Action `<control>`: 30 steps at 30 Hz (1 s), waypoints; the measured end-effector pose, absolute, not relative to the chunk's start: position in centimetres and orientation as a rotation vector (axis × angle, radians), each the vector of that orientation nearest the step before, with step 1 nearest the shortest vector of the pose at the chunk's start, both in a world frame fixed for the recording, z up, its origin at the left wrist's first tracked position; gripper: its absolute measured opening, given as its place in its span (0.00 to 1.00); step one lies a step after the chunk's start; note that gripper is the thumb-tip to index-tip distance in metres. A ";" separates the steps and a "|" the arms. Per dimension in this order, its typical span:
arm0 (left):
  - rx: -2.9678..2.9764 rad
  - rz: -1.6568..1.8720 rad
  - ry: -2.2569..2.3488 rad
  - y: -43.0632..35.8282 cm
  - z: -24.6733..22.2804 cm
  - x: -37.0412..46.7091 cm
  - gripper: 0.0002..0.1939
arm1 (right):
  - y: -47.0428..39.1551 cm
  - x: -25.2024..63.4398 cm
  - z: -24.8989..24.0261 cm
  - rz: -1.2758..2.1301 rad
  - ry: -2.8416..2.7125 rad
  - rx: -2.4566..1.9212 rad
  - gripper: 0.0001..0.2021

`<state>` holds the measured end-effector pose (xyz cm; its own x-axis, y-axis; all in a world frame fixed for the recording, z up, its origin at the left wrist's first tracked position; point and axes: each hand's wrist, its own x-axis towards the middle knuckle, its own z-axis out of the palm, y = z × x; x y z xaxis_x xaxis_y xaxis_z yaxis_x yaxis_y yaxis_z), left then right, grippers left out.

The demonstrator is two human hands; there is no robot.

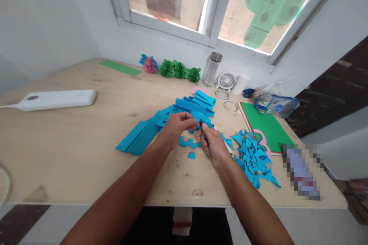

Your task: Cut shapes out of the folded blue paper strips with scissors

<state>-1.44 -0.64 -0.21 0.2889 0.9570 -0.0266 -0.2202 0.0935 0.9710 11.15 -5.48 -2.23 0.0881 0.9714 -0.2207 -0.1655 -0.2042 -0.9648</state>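
Note:
Near the middle of the table, my left hand [178, 127] has its fingers pinched together, and anything between them is too small to make out. Close to its right, my right hand [212, 140] is closed around a dark, slim object [201, 124], perhaps a pen or tool. Folded blue paper [138, 136] lies behind and left of my hands, with more folded blue strips [198, 103] farther back. A wavy blue cutout [188, 142] and a small blue scrap [191, 155] rest between my forearms. Blue paper scraps [253, 157] are heaped to the right.
White power strip [60, 99] at left; green paper strip [119, 67] behind it. Paper decorations [178, 70], a glass bottle [212, 71], a small fan [226, 80] and tape rolls [230, 106] stand or lie at the back. Green sheets [267, 126] and a clear pouch [277, 105] are right.

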 end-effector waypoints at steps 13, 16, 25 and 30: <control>1.103 1.033 0.881 -0.6 -0.1 -1.6 0.09 | -5.3 11.6 -2.3 1.324 -1.003 -1.314 0.22; 1.097 1.035 0.886 -0.6 -0.1 -1.6 0.08 | -5.3 11.6 -2.4 1.311 -1.011 -1.324 0.22; 1.087 1.088 0.919 -0.7 -0.2 -1.5 0.06 | -5.5 11.2 -2.4 1.357 -0.961 -1.312 0.23; 1.078 1.106 0.951 -0.7 -0.3 -1.4 0.07 | -5.4 11.3 -2.4 1.374 -0.935 -1.320 0.24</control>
